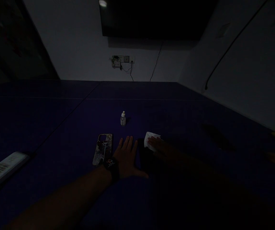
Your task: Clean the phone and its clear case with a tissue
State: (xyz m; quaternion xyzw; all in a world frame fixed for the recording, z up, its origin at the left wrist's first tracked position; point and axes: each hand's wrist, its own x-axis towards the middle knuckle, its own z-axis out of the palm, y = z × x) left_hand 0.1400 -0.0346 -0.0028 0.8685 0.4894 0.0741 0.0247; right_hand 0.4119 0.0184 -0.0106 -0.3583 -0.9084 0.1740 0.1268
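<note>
Sheet (151,134), white, folded, tissue-like, two o'clock from the left hand (126,159); likely light, soft, tearable, best held across its middle; right hand (161,149) atop, whether gripping, cannot tell; left hand splayed, empty; clear white-capped bottle (123,121) at its twelve o'clock.

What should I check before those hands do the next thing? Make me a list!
1. Small bottle standing upright: ok.
2. Right hand on the white cloth: ok, its fingers rest on it.
3. Left hand holding nothing: ok, fingers spread.
4. Phone case clear of the dark wristband: cannot tell, they meet in view.
5. Dark patch by the cloth, thing or shadow: cannot tell.
6. Enough light: not ok, very dim.
</note>
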